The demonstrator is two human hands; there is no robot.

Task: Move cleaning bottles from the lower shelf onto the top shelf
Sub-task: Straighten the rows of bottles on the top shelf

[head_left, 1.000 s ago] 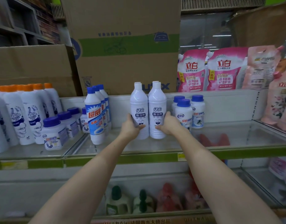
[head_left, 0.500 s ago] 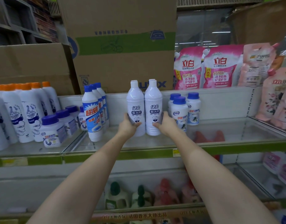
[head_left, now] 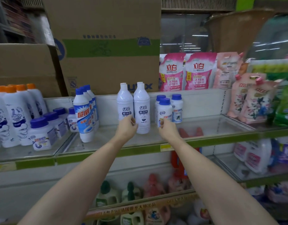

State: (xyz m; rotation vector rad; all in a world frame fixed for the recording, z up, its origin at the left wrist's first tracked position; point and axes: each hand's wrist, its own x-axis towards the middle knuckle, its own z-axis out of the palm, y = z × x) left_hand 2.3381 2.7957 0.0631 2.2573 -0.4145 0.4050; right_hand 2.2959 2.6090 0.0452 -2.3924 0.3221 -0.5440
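Note:
Two white cleaning bottles stand side by side on the glass top shelf (head_left: 107,140): the left bottle (head_left: 125,101) and the right bottle (head_left: 142,109), with more white bottles behind. My left hand (head_left: 127,129) hovers just in front of the left bottle's base, fingers loosely curled, holding nothing. My right hand (head_left: 166,129) is off to the right of the right bottle, in front of a small blue-capped jar (head_left: 163,109), fingers loosely curled and empty. The lower shelf (head_left: 140,202) holds green-capped and red bottles.
Blue-capped tall bottles (head_left: 83,114) stand left of the white pair, with small blue-lid jars (head_left: 40,133) and orange-capped bottles (head_left: 14,117) further left. Pink refill pouches (head_left: 185,70) and cardboard boxes (head_left: 107,46) sit behind. Flowered pouches (head_left: 250,98) fill the right side.
Both hands have let go of the two white bottles and drawn back; the right hand has moved rightward. The bottles now stand free on the top shelf.

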